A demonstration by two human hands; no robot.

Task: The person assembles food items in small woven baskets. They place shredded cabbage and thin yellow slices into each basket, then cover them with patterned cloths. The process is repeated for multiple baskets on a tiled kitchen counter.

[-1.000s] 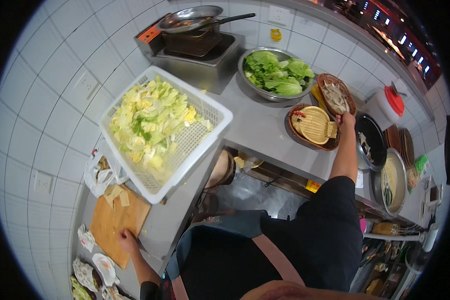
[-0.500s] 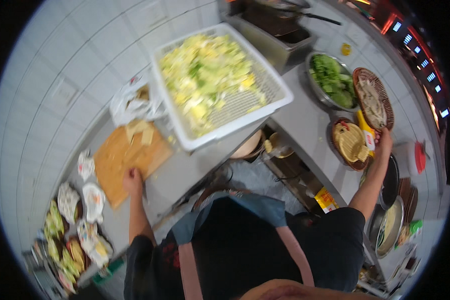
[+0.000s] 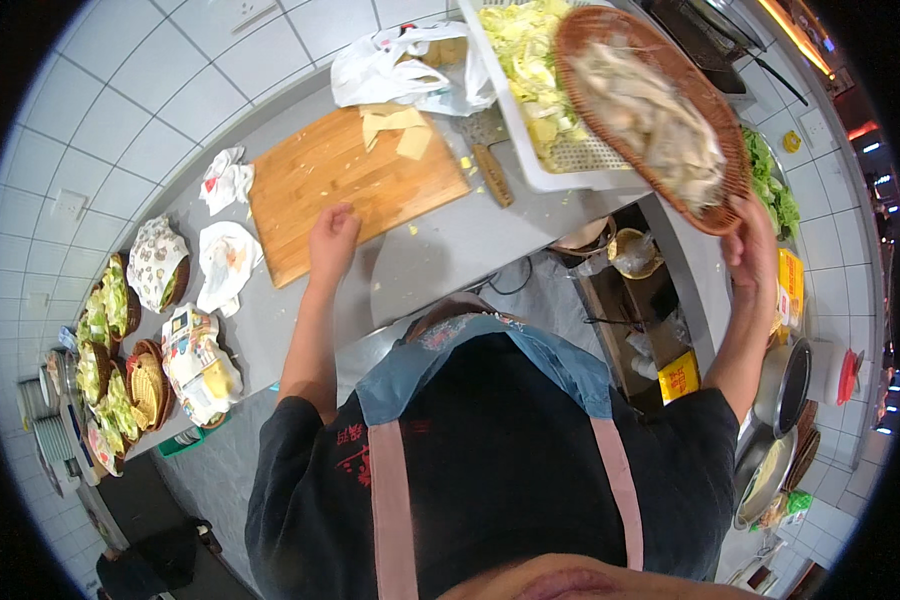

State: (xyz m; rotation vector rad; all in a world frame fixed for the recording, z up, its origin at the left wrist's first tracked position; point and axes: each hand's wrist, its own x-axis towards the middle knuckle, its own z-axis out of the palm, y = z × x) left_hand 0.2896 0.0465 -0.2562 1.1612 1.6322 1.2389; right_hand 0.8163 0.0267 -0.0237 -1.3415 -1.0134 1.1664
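Right hand: raised over the counter edge, fingers gripping the near rim of a round brown woven basket; basket tilted, held above the white crate.
Basket contents: pale, shredded food spread across the inside; kind not clear.
Left hand: resting on the near edge of the wooden cutting board, fingers curled loosely, gripping nothing.
Cutting board: flat on the grey counter; a few pale yellow slices at its far corner.
White crate: right of the board, holding chopped cabbage; partly covered by the basket.
Knife: on the counter between board and crate, brown handle toward the body.
Plastic bag: white, crumpled, behind the board against the tiled wall.
Far left: small baskets of greens in a row, cloths beside them.
Far right: leafy greens beyond the basket; metal pans lower down.
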